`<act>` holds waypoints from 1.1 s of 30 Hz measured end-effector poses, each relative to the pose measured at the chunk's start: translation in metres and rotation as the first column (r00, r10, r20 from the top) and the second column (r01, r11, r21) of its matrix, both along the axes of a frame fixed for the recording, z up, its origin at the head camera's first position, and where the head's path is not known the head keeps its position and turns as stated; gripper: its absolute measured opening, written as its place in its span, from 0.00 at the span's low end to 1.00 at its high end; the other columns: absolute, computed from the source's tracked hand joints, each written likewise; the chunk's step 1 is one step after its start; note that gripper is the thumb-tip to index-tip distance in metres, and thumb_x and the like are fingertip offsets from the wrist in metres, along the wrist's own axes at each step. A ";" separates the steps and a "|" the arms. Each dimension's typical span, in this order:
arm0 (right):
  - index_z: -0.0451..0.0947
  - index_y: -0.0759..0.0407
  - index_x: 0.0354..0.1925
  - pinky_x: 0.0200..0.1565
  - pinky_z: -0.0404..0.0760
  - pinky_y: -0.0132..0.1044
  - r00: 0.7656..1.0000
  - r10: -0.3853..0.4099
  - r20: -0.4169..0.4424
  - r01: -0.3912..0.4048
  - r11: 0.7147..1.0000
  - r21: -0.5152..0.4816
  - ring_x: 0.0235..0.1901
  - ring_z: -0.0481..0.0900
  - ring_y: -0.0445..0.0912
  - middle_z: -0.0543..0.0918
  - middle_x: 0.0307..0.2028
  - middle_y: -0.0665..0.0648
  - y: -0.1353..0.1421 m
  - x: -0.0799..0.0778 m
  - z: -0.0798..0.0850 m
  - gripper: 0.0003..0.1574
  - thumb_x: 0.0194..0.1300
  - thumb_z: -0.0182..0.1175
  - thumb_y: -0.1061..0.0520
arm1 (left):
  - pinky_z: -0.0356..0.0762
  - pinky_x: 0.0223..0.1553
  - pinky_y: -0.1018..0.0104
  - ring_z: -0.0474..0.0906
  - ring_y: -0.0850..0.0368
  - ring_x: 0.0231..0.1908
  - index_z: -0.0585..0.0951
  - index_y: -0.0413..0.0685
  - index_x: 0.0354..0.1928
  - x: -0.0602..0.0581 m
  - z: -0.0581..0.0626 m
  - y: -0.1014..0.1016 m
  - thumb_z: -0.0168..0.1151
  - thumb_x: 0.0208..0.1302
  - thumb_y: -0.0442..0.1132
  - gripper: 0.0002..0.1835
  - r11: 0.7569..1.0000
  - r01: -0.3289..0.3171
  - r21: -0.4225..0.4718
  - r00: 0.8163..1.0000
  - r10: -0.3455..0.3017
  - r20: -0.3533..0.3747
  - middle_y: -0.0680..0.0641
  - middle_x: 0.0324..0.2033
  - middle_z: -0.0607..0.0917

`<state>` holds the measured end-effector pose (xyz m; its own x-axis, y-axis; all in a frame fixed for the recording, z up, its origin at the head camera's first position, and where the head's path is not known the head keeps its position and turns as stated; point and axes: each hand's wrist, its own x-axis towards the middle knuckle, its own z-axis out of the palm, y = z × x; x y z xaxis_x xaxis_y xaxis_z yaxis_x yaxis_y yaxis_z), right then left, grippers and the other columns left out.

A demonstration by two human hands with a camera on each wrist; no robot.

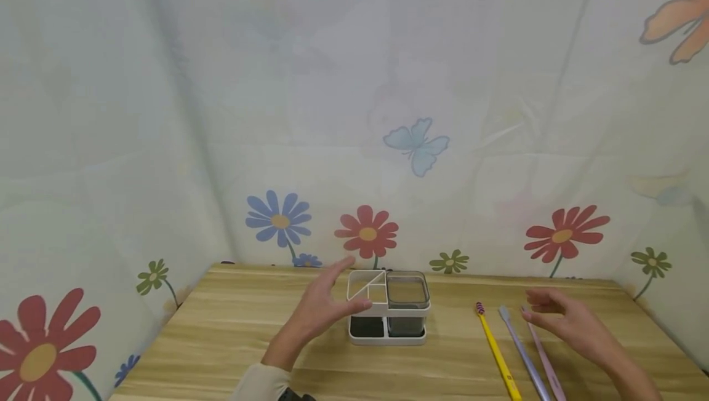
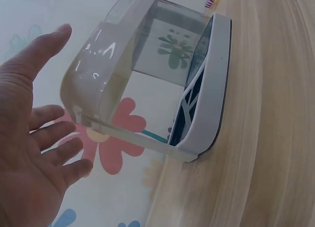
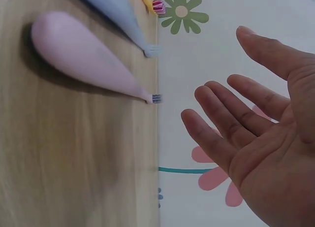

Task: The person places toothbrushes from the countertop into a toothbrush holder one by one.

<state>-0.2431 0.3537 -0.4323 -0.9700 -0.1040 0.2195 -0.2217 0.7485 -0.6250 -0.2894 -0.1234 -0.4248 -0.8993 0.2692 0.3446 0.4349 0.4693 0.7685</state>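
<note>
A white toothbrush holder (image 1: 388,310) with a divided top and a clear grey cup (image 1: 408,290) stands upright on the table. Beside its left side is my left hand (image 1: 324,305), thumb and fingers spread apart; the left wrist view shows a gap between the palm and the holder's frame (image 2: 209,89). To the right lie a yellow toothbrush (image 1: 496,352), a blue toothbrush (image 1: 523,352) and a pink toothbrush (image 1: 545,358), heads pointing away from me. Over the pink one's head hovers my right hand (image 1: 570,321), fingers loosely bent and holding nothing.
The wood-grain table (image 1: 238,327) ends at a pale curtain (image 1: 310,112) printed with flowers and butterflies, which hangs behind it and along both sides. A dark band (image 1: 293,395) circles my left wrist below the sleeve (image 1: 263,382).
</note>
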 end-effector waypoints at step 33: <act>0.77 0.82 0.53 0.36 0.85 0.33 0.982 0.084 0.170 -0.071 0.994 -0.080 0.39 0.82 0.49 0.86 0.39 0.57 0.022 -0.012 -0.027 0.24 0.67 0.71 0.65 | 0.78 0.65 0.51 0.77 0.39 0.67 0.78 0.41 0.71 -0.009 -0.007 0.003 0.84 0.58 0.44 0.40 0.979 0.089 0.184 0.996 -0.092 0.005 0.38 0.67 0.79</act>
<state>-0.2553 0.3756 -0.4597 -0.9837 -0.1700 0.0589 -0.1608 0.6839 -0.7116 -0.2984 -0.1208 -0.4316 -0.8791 0.2828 0.3836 0.4580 0.2790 0.8440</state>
